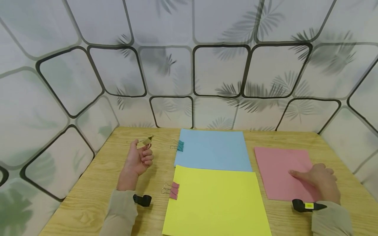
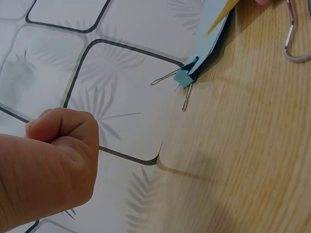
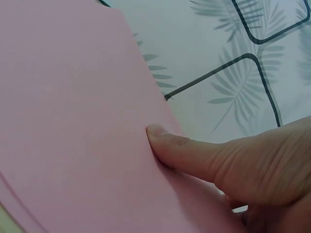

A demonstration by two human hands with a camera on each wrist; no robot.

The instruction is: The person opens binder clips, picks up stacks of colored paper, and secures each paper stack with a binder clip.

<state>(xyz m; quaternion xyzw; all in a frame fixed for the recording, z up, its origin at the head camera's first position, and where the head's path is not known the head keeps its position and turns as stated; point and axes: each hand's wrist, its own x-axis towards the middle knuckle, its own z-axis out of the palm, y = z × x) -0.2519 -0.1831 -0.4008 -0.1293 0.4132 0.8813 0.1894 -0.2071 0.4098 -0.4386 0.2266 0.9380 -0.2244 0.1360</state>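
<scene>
Above the left side of the table, my left hand (image 1: 141, 159) pinches a gold binder clip (image 1: 147, 141) by its wire handles. The left wrist view shows the curled hand from behind, which hides the clip there. At the right, my right hand (image 1: 320, 180) grips the right edge of a stack of pink paper (image 1: 280, 173). Its thumb (image 3: 184, 150) presses on the top sheet, and the other fingers are mostly hidden at the edge. The near right corner of the stack lies under the hand and sleeve.
Blue paper (image 1: 215, 149) lies at the back middle with a teal binder clip (image 1: 180, 146) on its left edge. Yellow paper (image 1: 218, 200) lies in front, a pink binder clip (image 1: 174, 190) on its left edge. A patterned wall (image 1: 171, 72) borders the wooden table (image 1: 88, 193).
</scene>
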